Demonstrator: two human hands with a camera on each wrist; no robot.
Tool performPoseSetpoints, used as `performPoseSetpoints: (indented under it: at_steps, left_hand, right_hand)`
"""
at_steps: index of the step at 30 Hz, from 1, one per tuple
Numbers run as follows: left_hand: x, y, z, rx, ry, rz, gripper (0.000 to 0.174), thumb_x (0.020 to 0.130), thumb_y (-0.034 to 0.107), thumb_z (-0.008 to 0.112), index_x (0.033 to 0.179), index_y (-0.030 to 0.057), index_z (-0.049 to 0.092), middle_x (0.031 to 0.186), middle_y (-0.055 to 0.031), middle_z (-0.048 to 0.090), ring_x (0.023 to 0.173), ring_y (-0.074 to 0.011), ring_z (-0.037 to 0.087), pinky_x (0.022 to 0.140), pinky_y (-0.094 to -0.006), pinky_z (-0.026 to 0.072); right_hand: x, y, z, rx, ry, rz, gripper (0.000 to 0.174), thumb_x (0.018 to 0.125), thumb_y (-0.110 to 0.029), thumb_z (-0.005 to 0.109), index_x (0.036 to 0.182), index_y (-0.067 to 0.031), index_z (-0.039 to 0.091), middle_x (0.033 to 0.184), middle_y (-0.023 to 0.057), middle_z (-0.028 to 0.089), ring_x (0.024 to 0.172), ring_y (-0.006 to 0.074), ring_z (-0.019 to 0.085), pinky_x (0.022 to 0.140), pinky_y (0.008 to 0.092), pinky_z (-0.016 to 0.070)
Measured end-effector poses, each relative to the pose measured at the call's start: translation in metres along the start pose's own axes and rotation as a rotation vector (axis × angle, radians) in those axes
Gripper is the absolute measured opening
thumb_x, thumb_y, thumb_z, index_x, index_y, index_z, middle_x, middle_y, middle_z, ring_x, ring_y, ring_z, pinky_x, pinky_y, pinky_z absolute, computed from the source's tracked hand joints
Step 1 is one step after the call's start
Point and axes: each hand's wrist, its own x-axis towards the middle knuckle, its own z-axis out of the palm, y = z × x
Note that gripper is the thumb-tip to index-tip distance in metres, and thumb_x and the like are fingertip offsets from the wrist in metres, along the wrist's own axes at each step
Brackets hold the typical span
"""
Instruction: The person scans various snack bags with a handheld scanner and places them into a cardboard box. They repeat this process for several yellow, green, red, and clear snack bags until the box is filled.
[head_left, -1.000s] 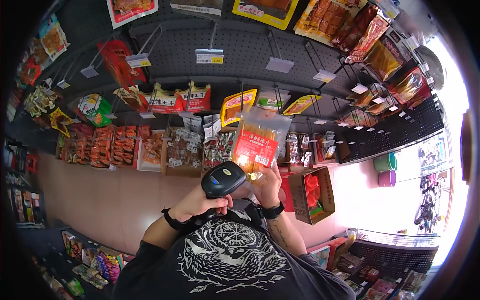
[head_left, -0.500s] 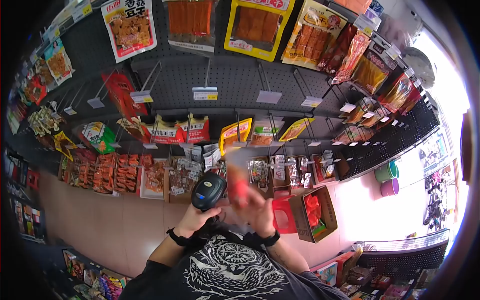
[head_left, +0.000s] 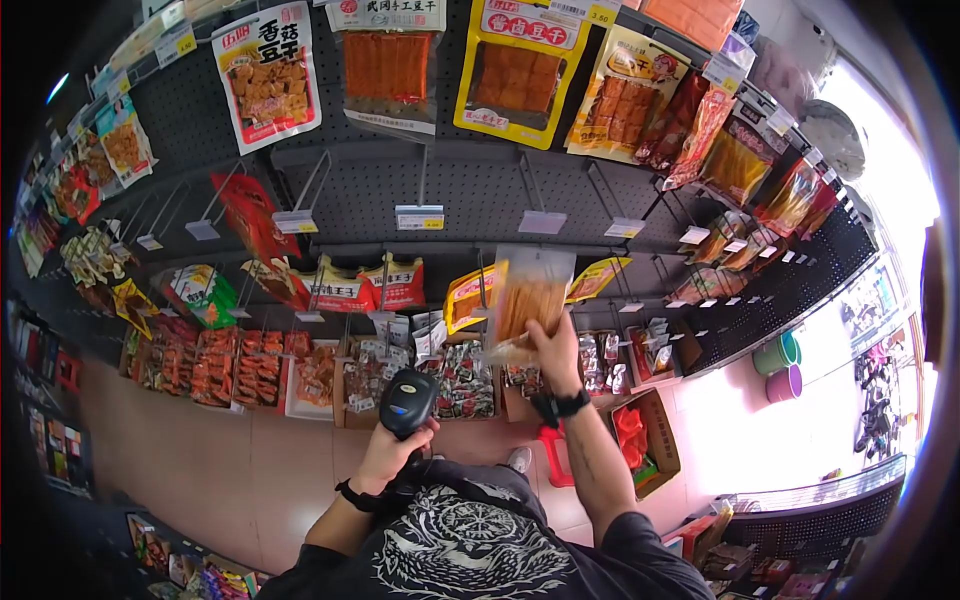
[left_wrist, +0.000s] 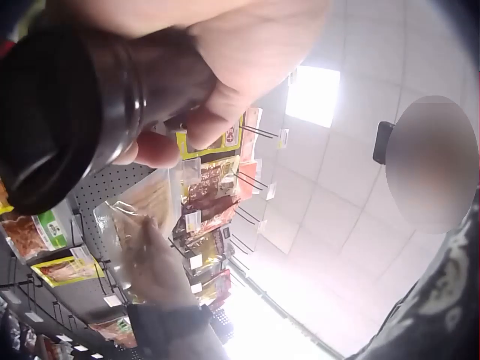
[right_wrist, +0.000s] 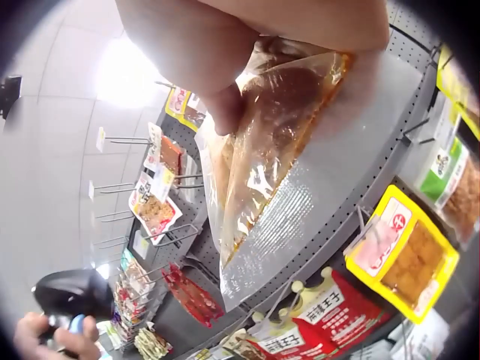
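Note:
My left hand [head_left: 385, 458] grips a black handheld barcode scanner [head_left: 408, 402], its rounded head tilted up in front of my shirt. In the left wrist view the scanner's dark handle [left_wrist: 161, 75] is wrapped by the fingers. The right hand [head_left: 560, 355] reaches out toward the shelf and pinches the lower right of a clear packet [head_left: 525, 300] of brownish strips, thumb across its near face. Close up in the right wrist view, the packet's clear ribbed edge [right_wrist: 277, 225] stands in front of the pegboard. The packet's red label is hidden now.
Pegboard shelving [head_left: 460, 190] with projecting hooks and price tags spans the front. Yellow packets [head_left: 470, 298] hang beside the held packet. Open boxes of small snacks [head_left: 465, 370] line the bottom. A carton [head_left: 655, 450] and a red stool [head_left: 553, 455] stand on the floor at right.
My right hand has turned the packet from its red-labelled side and carried it away from the scanner toward the shelf. The scanner has moved left and lower. The head view has tilted up.

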Motion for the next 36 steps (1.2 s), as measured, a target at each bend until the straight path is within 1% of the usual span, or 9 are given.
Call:
performPoseSetpoints:
  at_steps: [3, 12, 14, 22, 25, 28, 31, 34, 36]
  left_hand:
    - [-0.006, 0.006, 0.004, 0.098, -0.077, -0.028, 0.017, 0.084, 0.004, 0.065, 0.100, 0.0025, 0.061, 0.087, -0.0015, 0.063, 0.069, -0.0063, 0.056, 0.062, -0.0215, 0.0458]
    - [-0.009, -0.002, -0.009, 0.122, -0.072, -0.020, 0.024, 0.083, -0.002, 0.062, 0.106, 0.0016, 0.057, 0.090, -0.0043, 0.063, 0.071, -0.0098, 0.057, 0.064, -0.0254, 0.0477]
    - [-0.008, 0.000, -0.010, 0.159, -0.061, -0.003, 0.022, 0.082, -0.002, 0.062, 0.104, 0.0015, 0.058, 0.088, -0.0037, 0.063, 0.071, -0.0095, 0.057, 0.064, -0.0250, 0.0475]
    - [-0.001, 0.002, 0.001, 0.265, -0.023, -0.056, 0.018, 0.080, -0.004, 0.062, 0.098, 0.0006, 0.060, 0.085, -0.0029, 0.064, 0.070, -0.0086, 0.058, 0.063, -0.0235, 0.0467]
    - [0.004, -0.007, 0.008, 0.134, -0.007, -0.105, 0.020, 0.080, -0.006, 0.059, 0.099, -0.0001, 0.059, 0.086, -0.0052, 0.063, 0.067, -0.0104, 0.058, 0.062, -0.0242, 0.0467]
    - [0.009, -0.009, 0.020, 0.260, 0.004, -0.179, 0.021, 0.079, -0.006, 0.058, 0.100, -0.0008, 0.058, 0.088, -0.0063, 0.063, 0.067, -0.0111, 0.057, 0.063, -0.0239, 0.0464]
    - [0.020, -0.017, 0.027, 0.350, -0.028, -0.214, 0.017, 0.081, -0.001, 0.059, 0.098, -0.0017, 0.058, 0.084, -0.0069, 0.060, 0.067, -0.0114, 0.056, 0.062, -0.0239, 0.0445]
    - [0.035, -0.027, 0.052, 0.375, -0.045, -0.242, 0.015, 0.082, 0.001, 0.059, 0.097, -0.0022, 0.059, 0.080, -0.0057, 0.059, 0.066, -0.0114, 0.055, 0.061, -0.0236, 0.0438]
    - [0.049, -0.036, 0.066, 0.383, -0.072, -0.235, 0.015, 0.082, 0.002, 0.060, 0.097, -0.0023, 0.059, 0.078, -0.0048, 0.058, 0.066, -0.0113, 0.055, 0.061, -0.0233, 0.0434]
  right_hand:
    - [0.029, -0.015, 0.004, -0.017, 0.079, -0.082, 0.039, 0.081, -0.023, 0.069, 0.106, 0.0014, 0.051, 0.093, 0.0189, 0.065, 0.085, 0.0293, 0.065, 0.072, 0.0367, 0.0497]
    - [0.062, -0.015, 0.014, 0.058, -0.025, -0.030, 0.036, 0.087, -0.015, 0.065, 0.113, 0.0026, 0.049, 0.103, 0.0121, 0.062, 0.091, 0.0181, 0.060, 0.080, 0.0314, 0.0482]
    - [0.071, 0.002, 0.023, 0.100, 0.048, -0.135, 0.040, 0.084, -0.025, 0.069, 0.106, 0.0019, 0.051, 0.090, 0.0154, 0.064, 0.078, 0.0226, 0.064, 0.069, 0.0338, 0.0497]
    - [0.136, -0.003, 0.047, -0.086, 0.102, -0.081, 0.042, 0.085, -0.031, 0.064, 0.111, -0.0016, 0.047, 0.095, 0.0229, 0.065, 0.090, 0.0397, 0.063, 0.075, 0.0418, 0.0499]
    - [0.181, 0.008, 0.060, -0.107, 0.120, -0.147, 0.032, 0.080, -0.019, 0.059, 0.102, -0.0003, 0.045, 0.090, 0.0292, 0.063, 0.088, 0.0469, 0.060, 0.075, 0.0500, 0.0485]
    - [0.188, 0.042, 0.067, -0.323, 0.201, -0.135, 0.068, 0.077, -0.024, 0.068, 0.130, 0.0050, 0.037, 0.116, 0.0256, 0.056, 0.108, 0.0396, 0.055, 0.091, 0.0431, 0.0460]
    - [0.116, 0.080, 0.052, -0.235, 0.283, -0.050, 0.056, 0.079, -0.025, 0.064, 0.125, 0.0013, 0.045, 0.113, 0.0276, 0.055, 0.107, 0.0430, 0.053, 0.090, 0.0439, 0.0454]
    - [0.013, 0.126, -0.018, -0.142, -0.074, 0.076, 0.027, 0.079, -0.020, 0.060, 0.102, -0.0056, 0.063, 0.091, 0.0152, 0.067, 0.087, 0.0336, 0.064, 0.079, 0.0417, 0.0507]
    - [-0.055, 0.199, -0.071, -0.034, 0.000, 0.369, 0.029, 0.081, -0.024, 0.064, 0.105, -0.0063, 0.065, 0.093, 0.0129, 0.069, 0.082, 0.0250, 0.067, 0.071, 0.0346, 0.0529]
